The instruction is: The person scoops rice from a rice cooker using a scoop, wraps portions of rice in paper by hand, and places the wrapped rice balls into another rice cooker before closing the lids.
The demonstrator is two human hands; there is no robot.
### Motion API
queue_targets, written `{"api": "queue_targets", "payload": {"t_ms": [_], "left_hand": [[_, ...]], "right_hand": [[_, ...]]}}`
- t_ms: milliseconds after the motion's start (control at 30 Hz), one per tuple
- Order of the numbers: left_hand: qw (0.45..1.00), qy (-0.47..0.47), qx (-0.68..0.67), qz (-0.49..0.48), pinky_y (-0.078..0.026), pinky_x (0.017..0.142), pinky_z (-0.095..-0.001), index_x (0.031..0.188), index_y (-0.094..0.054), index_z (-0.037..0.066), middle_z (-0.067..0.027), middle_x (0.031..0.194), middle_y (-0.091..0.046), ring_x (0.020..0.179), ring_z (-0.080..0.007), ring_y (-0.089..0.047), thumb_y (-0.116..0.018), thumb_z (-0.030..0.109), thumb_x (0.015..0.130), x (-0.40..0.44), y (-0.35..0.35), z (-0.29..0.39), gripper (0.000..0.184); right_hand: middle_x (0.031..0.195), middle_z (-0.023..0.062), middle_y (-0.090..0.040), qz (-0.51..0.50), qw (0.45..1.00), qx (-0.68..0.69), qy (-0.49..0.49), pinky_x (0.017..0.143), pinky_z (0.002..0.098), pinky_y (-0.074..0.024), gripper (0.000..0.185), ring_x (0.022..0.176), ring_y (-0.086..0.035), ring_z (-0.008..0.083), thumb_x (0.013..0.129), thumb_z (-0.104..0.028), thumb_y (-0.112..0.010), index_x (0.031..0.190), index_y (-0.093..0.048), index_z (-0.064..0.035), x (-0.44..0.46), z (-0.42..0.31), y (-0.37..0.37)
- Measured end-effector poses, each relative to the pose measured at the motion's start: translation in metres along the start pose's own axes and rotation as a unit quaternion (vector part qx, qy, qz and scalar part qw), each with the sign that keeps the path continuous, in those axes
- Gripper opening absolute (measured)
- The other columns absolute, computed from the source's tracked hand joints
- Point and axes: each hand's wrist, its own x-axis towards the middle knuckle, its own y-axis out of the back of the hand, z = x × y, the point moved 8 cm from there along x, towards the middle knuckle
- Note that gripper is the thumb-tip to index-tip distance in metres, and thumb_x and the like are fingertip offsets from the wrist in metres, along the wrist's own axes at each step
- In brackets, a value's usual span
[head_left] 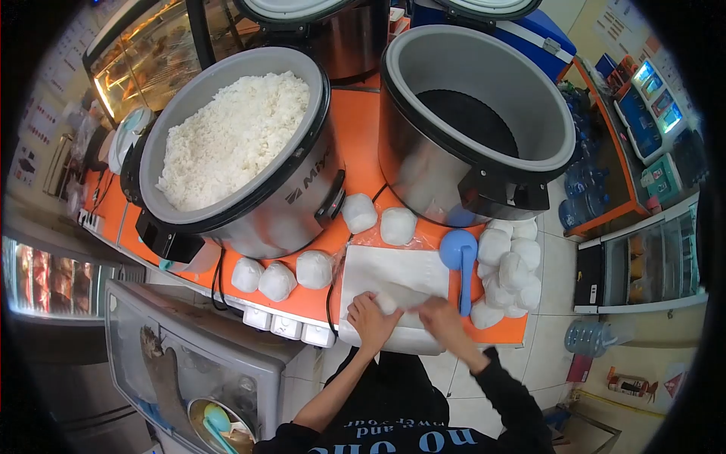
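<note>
Folding looks like the step in hand: white paper (pixel 408 293) being worked round a small white bundle (pixel 386 303), judging by the pose. Left hand (pixel 370 324) has its fingers curled on the bundle, gripping it over the stacked sheets (pixel 363 266) at the near edge of the orange desk (pixel 357 144). Right hand (pixel 445 324) is at the paper's other side, motion-blurred; can't tell if it's pinching or just pushing. Contents of the bundle hidden, probably rice.

Next move calls for left keeping the bundle snug, right drawing the loose paper tight and tucking it under. Risk: slack fold, paper springs open.

Around it: blue scoop (pixel 458 248) just right of the sheets, handle toward the person. Heap of wrapped bundles (pixel 510 268) right of that. Two finished ones (pixel 359 214) (pixel 398 227) sit beyond the sheets, three more (pixel 247 275) (pixel 277 282) (pixel 314 270) to the left. Left cooker (pixel 291 219) is open, loaded with white rice (pixel 234 136). Right cooker (pixel 423 170) is open too, dark bottom showing.
</note>
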Motion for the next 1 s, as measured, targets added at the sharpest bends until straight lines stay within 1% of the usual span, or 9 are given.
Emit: {"api": "queue_targets", "payload": {"t_ms": [133, 233, 333, 367, 600, 700, 833, 900, 1000], "left_hand": [[0.993, 0.074, 0.091, 0.022, -0.025, 0.092, -0.0499, 0.111, -0.043, 0.004, -0.0155, 0.126, -0.035, 0.115, -0.0343, -0.03, -0.077, 0.041, 0.059, 0.004, -0.004, -0.013, 0.072], [0.957, -0.174, -0.072, 0.219, -0.033, 0.09, -0.0477, 0.108, -0.05, 0.008, -0.0143, 0.121, -0.046, 0.11, -0.0324, -0.041, -0.07, 0.025, 0.066, 0.0, 0.097, 0.043, 0.05], [0.921, -0.382, 0.038, -0.065, -0.044, 0.077, -0.0385, 0.095, -0.057, 0.009, -0.01, 0.098, -0.059, 0.091, -0.0277, -0.056, -0.059, 0.009, 0.07, 0.019, 0.051, 0.042, 0.025], [0.907, -0.404, 0.073, -0.099, -0.047, 0.065, -0.0322, 0.084, -0.057, 0.007, -0.0077, 0.077, -0.061, 0.074, -0.0251, -0.06, -0.053, 0.003, 0.07, 0.017, 0.044, 0.038, 0.015], [0.9, -0.379, -0.029, -0.214, -0.049, 0.072, -0.0352, 0.093, -0.053, 0.006, -0.0088, 0.085, -0.06, 0.083, -0.0262, -0.06, -0.061, 0.005, 0.07, 0.003, 0.044, 0.018, 0.024], [0.911, -0.377, -0.047, -0.159, -0.046, 0.074, -0.0388, 0.098, -0.052, 0.009, -0.009, 0.086, -0.059, 0.088, -0.0264, -0.058, -0.066, 0.009, 0.071, 0.006, 0.032, -0.002, 0.03], [0.88, -0.414, 0.188, -0.135, -0.037, 0.078, -0.039, 0.103, -0.048, 0.012, -0.0061, 0.098, -0.054, 0.097, -0.0263, -0.047, -0.072, 0.014, 0.063, 0.029, 0.008, 0.033, 0.047], [0.857, -0.458, 0.203, -0.121, -0.038, 0.08, -0.0385, 0.105, -0.046, 0.011, -0.006, 0.099, -0.054, 0.096, -0.0262, -0.048, -0.072, 0.012, 0.061, 0.04, 0.015, 0.061, 0.051], [0.869, -0.434, 0.199, -0.13, -0.045, 0.068, -0.0375, 0.105, -0.044, 0.008, -0.0081, 0.082, -0.057, 0.081, -0.0274, -0.056, -0.071, 0.009, 0.061, 0.055, 0.001, 0.061, 0.052]], "right_hand": [[0.071, 0.0071, -0.057, 0.136, 0.989, -0.005, 0.061, 0.068, 0.0359, -0.0464, 0.02, 0.073, -0.057, 0.0244, 0.064, 0.002, -0.062, 0.08, -0.066, -0.0079, -0.034, 0.0, -0.016], [0.071, 0.0062, -0.056, 0.175, 0.984, -0.021, 0.039, 0.069, 0.0357, -0.0461, 0.019, 0.075, -0.056, 0.0236, 0.063, 0.002, -0.062, 0.078, -0.066, -0.0085, -0.041, -0.001, -0.005], [0.075, 0.0049, -0.059, 0.147, 0.989, -0.016, 0.024, 0.072, 0.0351, -0.0456, 0.018, 0.081, -0.056, 0.0224, 0.064, 0.0, -0.063, 0.08, -0.067, -0.009, -0.048, 0.015, -0.013], [0.076, 0.0045, -0.059, 0.142, 0.989, -0.004, 0.026, 0.073, 0.0355, -0.0452, 0.017, 0.081, -0.056, 0.0225, 0.065, -0.002, -0.064, 0.08, -0.067, -0.0091, -0.047, 0.024, -0.02], [0.087, 0.0047, -0.063, 0.079, 0.991, 0.013, 0.106, 0.075, 0.0353, -0.0464, 0.017, 0.086, -0.058, 0.0227, 0.071, -0.017, -0.07, 0.086, -0.066, -0.0104, -0.043, 0.01, -0.002], [0.094, 0.0061, -0.062, -0.039, 0.999, 0.015, 0.012, 0.073, 0.0362, -0.0469, 0.025, 0.085, -0.058, 0.0252, 0.067, -0.018, -0.073, 0.089, -0.063, -0.01, -0.031, 0.051, -0.03], [0.087, 0.0105, -0.061, -0.001, 1.0, 0.013, -0.026, 0.069, 0.0375, -0.0465, 0.031, 0.079, -0.058, 0.031, 0.058, -0.017, -0.077, 0.081, -0.059, -0.0073, 0.036, 0.035, -0.016], [0.081, 0.0129, -0.06, 0.031, 0.99, -0.096, 0.102, 0.066, 0.0389, -0.046, 0.034, 0.075, -0.058, 0.0344, 0.054, -0.015, -0.078, 0.078, -0.056, -0.0055, 0.051, 0.005, 0.002], [0.076, 0.0133, -0.058, -0.123, 0.992, -0.016, 0.012, 0.064, 0.0412, -0.0445, 0.036, 0.074, -0.057, 0.0345, 0.053, -0.013, -0.078, 0.079, -0.055, -0.0048, 0.056, 0.043, -0.038]]}}
